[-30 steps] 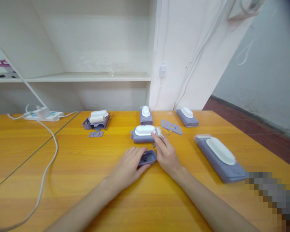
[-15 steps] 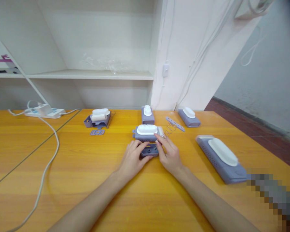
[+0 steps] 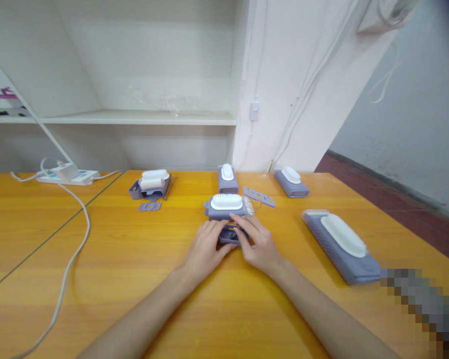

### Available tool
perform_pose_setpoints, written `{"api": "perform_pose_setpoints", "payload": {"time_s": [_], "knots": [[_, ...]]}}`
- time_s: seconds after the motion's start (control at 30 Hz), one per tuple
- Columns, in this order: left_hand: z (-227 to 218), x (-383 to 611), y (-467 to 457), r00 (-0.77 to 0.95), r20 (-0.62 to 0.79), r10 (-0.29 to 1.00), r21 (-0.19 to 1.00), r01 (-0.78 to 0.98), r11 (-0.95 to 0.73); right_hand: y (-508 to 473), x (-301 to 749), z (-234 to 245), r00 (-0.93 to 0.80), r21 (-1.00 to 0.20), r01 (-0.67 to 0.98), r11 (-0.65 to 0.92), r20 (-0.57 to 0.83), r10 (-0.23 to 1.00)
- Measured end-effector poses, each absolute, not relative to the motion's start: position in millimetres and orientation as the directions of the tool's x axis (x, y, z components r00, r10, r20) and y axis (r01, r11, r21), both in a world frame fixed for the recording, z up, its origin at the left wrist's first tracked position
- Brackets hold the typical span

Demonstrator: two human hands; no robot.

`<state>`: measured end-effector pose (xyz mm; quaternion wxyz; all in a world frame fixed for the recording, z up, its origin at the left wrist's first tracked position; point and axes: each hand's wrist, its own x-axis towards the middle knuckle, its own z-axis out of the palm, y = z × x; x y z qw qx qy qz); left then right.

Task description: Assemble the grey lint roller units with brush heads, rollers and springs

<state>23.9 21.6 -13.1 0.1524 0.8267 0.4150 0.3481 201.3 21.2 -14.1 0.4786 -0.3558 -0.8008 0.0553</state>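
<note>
A small purple-grey plastic case (image 3: 228,240), open at the top, lies on the table in front of me. My left hand (image 3: 208,240) grips its left end between thumb and fingers. My right hand (image 3: 257,243) is closed in a pinch over the case's right half, on the end of a thin coil spring (image 3: 253,205); the fingers partly cover that end. Beyond it the spring runs loosely back to a flat purple plate with cut-outs (image 3: 259,197). Just behind the case lies a purple-grey housing with a white bristled brush top (image 3: 226,203).
To the right lies a larger purple housing with a white top (image 3: 344,235). Similar units (image 3: 227,173), (image 3: 291,175) stand at the back. Opened parts (image 3: 153,180) and a flat plate (image 3: 149,206) are at back left. A white cable (image 3: 65,279) crosses the left side from a power strip (image 3: 69,174).
My right hand has moved slightly left over the case, pinching at its inside. The flat plate and the spring have been drawn left. My left hand has stayed on the case.
</note>
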Motion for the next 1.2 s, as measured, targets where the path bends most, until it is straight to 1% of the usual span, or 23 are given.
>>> {"api": "perform_pose_setpoints", "payload": {"time_s": [0.2, 0.4, 0.57, 0.77, 0.93, 1.2], "knots": [[-12.3, 24.0, 19.8, 0.441, 0.438, 0.784, 0.538, 0.571, -0.621, 23.7, 200.5, -16.4, -0.318, -0.391, 0.531, 0.752, 0.73, 0.605], [-11.6, 24.2, 19.2, 0.446, 0.427, 0.786, 0.534, 0.577, -0.618, 24.6, 200.2, -15.0, -0.356, -0.324, 0.569, 0.756, 0.732, 0.581], [-10.2, 24.9, 18.4, 0.444, 0.425, 0.789, 0.537, 0.578, -0.615, 23.3, 200.5, -12.9, -0.373, -0.298, 0.573, 0.763, 0.734, 0.567], [-8.6, 25.9, 18.5, 0.446, 0.418, 0.792, 0.54, 0.579, -0.611, 22.5, 201.5, -12.9, -0.381, -0.305, 0.528, 0.792, 0.749, 0.542], [-7.8, 25.5, 19.1, 0.45, 0.423, 0.786, 0.545, 0.567, -0.618, 23.7, 200.0, -12.7, -0.372, -0.285, 0.534, 0.796, 0.766, 0.524], [-10.9, 24.6, 19.7, 0.445, 0.428, 0.787, 0.525, 0.586, -0.617, 23.2, 198.4, -11.9, -0.31, -0.313, 0.528, 0.789, 0.794, 0.523]]}}
